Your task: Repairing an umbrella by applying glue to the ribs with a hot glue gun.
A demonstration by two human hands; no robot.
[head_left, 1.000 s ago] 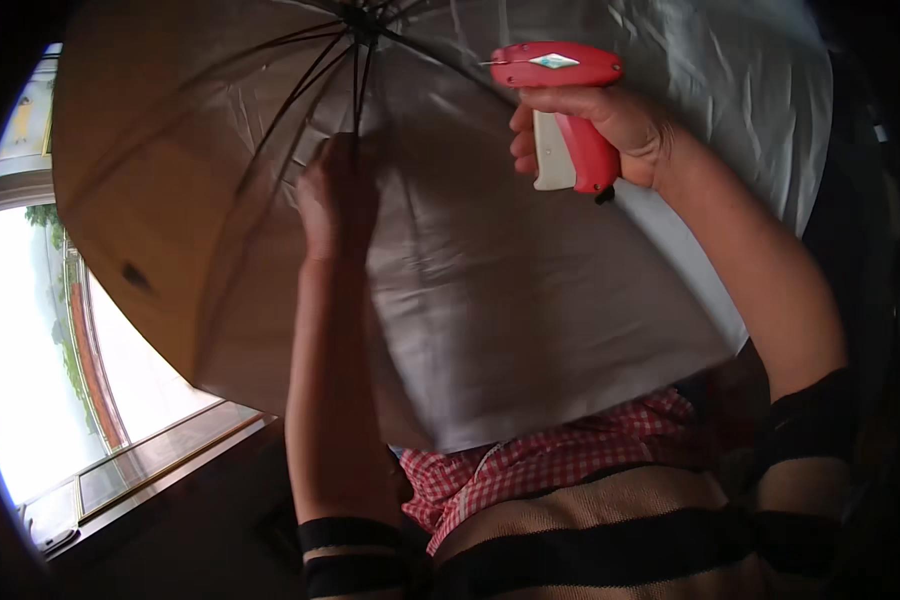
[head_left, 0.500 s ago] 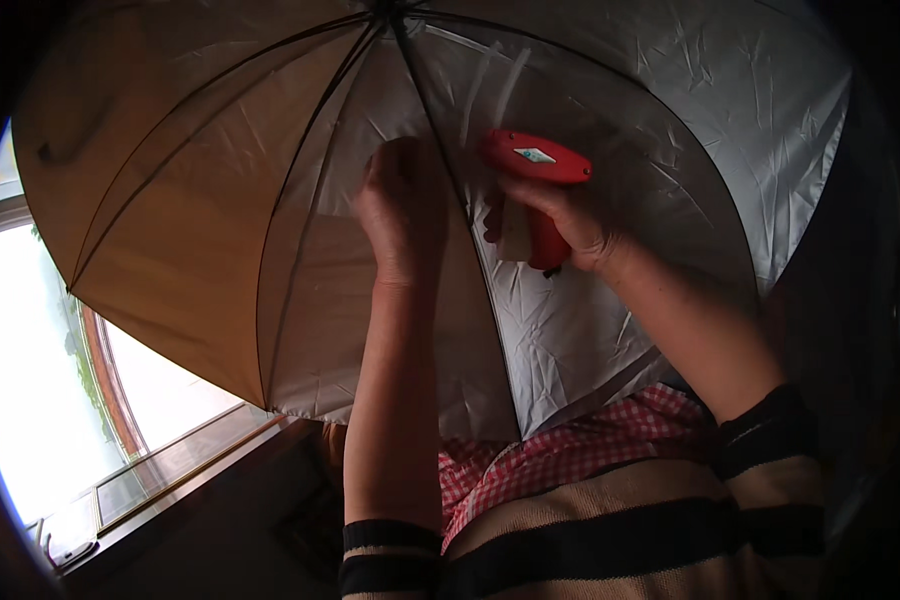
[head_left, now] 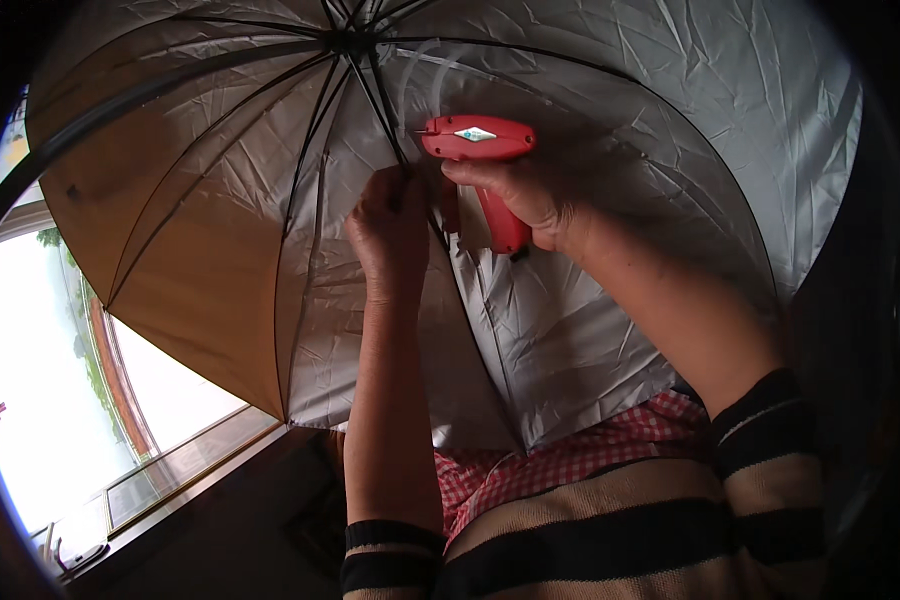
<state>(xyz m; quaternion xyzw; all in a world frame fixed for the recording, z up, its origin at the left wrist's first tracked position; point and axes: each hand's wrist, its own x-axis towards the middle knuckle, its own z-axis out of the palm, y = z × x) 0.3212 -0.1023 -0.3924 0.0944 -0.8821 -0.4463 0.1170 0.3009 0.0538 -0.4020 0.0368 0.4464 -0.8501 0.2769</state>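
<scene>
An opened umbrella (head_left: pixel 610 110) with a silvery inner side spreads before me. Dark ribs run out from its hub (head_left: pixel 351 42). My left hand (head_left: pixel 390 215) is closed in a pinch at one rib, its fingertips against the rib and cloth; exactly what lies between them is partly hidden. Just right of it, my right hand (head_left: pixel 515 192) grips a red tagging gun (head_left: pixel 485 136) by its handle. The white trigger shows under the fingers. The gun's thin needle points left, toward the rib above my left hand, apart from that hand.
The umbrella's dark shaft (head_left: pixel 140 95) curves from the hub toward the left edge. Two pale translucent strips (head_left: pixel 440 75) lie near the hub. A bright window (head_left: pixel 30 360) with a framed sill (head_left: pixel 185 465) is at the lower left. Red checked cloth (head_left: pixel 610 425) covers my lap.
The umbrella has tilted, bringing its hub lower and its shaft into view. My right hand has moved the tagging gun left and slightly up, closer to my left hand, which has shifted slightly.
</scene>
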